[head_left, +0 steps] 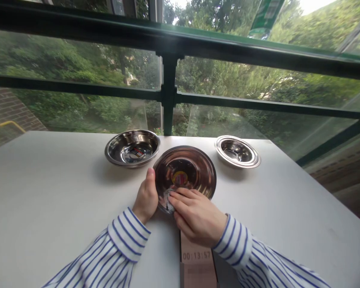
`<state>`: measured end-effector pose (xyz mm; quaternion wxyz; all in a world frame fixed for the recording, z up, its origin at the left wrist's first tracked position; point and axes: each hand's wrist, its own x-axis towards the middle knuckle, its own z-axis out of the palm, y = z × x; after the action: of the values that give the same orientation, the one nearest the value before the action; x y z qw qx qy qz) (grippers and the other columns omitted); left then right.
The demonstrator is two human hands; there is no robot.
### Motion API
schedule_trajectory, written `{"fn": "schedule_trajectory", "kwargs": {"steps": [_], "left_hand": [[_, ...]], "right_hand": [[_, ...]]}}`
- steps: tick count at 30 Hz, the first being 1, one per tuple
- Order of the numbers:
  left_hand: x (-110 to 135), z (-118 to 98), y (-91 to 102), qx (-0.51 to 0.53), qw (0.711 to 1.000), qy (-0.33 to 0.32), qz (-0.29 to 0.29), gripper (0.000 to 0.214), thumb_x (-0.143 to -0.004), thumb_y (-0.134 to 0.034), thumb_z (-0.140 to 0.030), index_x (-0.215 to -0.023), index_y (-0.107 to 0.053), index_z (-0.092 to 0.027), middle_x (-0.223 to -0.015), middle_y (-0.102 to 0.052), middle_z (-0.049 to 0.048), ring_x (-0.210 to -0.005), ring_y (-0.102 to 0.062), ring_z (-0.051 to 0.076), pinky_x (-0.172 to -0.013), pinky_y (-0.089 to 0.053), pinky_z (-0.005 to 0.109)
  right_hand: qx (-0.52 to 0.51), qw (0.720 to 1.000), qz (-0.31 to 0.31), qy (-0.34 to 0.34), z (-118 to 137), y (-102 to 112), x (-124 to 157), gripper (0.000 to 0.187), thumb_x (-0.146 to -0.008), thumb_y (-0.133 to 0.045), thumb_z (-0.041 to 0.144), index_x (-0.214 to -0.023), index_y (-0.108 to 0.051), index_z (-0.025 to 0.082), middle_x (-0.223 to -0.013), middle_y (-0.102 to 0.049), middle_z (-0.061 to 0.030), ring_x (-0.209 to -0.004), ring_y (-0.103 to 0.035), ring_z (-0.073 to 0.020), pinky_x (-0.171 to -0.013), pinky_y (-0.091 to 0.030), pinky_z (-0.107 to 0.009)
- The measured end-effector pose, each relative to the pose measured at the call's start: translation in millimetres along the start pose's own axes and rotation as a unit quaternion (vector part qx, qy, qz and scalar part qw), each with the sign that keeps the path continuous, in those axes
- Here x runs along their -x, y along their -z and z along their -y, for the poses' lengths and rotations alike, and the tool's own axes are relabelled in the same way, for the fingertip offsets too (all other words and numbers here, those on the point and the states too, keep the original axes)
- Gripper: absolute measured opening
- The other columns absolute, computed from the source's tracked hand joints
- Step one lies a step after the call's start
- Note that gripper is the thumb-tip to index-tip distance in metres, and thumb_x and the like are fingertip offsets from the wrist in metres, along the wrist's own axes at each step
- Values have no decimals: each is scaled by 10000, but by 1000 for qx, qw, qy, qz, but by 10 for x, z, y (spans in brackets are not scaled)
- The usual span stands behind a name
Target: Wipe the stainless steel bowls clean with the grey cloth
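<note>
Held steel basin (199, 172) mid-frame w/ L hand (146, 198), pressed pad (168, 202) inside w/ R hand (198, 216)

Pinched steel basin's L rim in L hand, just lower L of ctr, thumb (151, 178) pointing up along the edge; couldn't see most of the other fingers there. Tilted steel basin w/ hollow toward camera, at ctr of frame over the white bench (48, 192), w/ yellow-and-red sticker (180, 178) on its floor. Bunched R hand's fingertips (173, 196) close together at pad, a silvery-grey piece, vs. lower-L inner wall; couldn't tell its material. Saw deep bowl (121, 152) w/ dark-and-red label (137, 152) upper L of ctr, just beside steel basin, and wide-rimmed bowl (237, 152) R of ctr, a bit apart, both on bench. Spotted phone-like device (198, 266) at bottom ctr, timer reading 00:13:57, partly covered in view by R hand. Wore blue-and-white striped sleeves (129, 236), lower L and lower R. Noted dark green railing (168, 96) across upper frame, trees (228, 80) behind, brick wall (13, 104) at far L.
</note>
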<state>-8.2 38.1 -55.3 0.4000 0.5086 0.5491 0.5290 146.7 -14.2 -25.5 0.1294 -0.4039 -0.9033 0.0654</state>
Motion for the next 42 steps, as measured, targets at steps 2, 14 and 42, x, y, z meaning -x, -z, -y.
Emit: {"fn": "schedule_trajectory", "kwargs": {"steps": [2, 14, 42], "left_hand": [[1, 10, 0, -6, 1000, 8, -10, 646, -871, -255, -579, -1080, -639, -104, -1152, -654, 92, -1214, -485, 219, -1038, -360, 320], [13, 0, 2, 3, 1000, -18, 25, 649, -883, -235, -563, -1179, -577, -98, -1130, -666, 81, -1206, -491, 223, -991, -413, 322], [23, -30, 22, -9, 1000, -6, 15, 677, -868, -234, -591, -1177, -580, -97, -1212, -620, 81, -1248, -444, 230, -1007, -404, 321]], "right_hand": [[-9, 1000, -10, 11, 14, -19, -26, 366, -872, -377, 234, -1187, -516, 111, -1237, -571, -83, -1138, -463, -236, -926, -359, -354], [-22, 999, -31, 26, -40, -21, -3, 355, -872, -405, 221, -1191, -516, 112, -1233, -575, -99, -1149, -471, -226, -916, -389, -354], [-2, 999, -46, 9, 35, -115, -41, 394, -887, -379, 247, -1234, -488, 96, -1279, -540, -108, -1191, -440, -239, -951, -363, -379]]}}
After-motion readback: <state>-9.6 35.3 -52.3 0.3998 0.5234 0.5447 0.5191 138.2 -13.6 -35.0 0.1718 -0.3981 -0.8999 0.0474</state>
